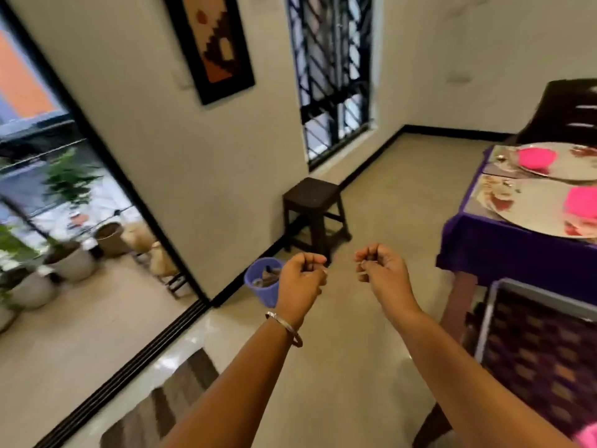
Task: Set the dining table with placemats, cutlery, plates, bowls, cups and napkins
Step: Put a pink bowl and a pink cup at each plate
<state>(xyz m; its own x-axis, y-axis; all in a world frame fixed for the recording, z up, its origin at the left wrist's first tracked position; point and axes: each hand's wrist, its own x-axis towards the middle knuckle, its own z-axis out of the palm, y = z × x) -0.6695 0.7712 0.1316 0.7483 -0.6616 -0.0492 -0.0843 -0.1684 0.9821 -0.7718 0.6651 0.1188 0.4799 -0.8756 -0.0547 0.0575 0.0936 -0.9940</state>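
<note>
Both hands hang mid-frame over the floor, fingers curled inward: the left hand (302, 273) seems to hold nothing, while the right hand (379, 265) may pinch something thin, too blurred to tell. Behind the left sits a blue bin (263, 281), then a dark stool (315, 210). At right, the purple-clothed surface (504, 250) carries steel plates (529, 205) with pink bowls (581, 202).

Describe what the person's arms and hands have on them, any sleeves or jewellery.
Both forearms are bare, with no sleeves in view up to the bottom edge of the picture. The left hand has a thin silver-coloured metal bangle sitting at its wrist. The right hand and its wrist show no bracelet or watch. No rings or gloves can be made out on either of the hands, though the picture is slightly blurred.
</note>
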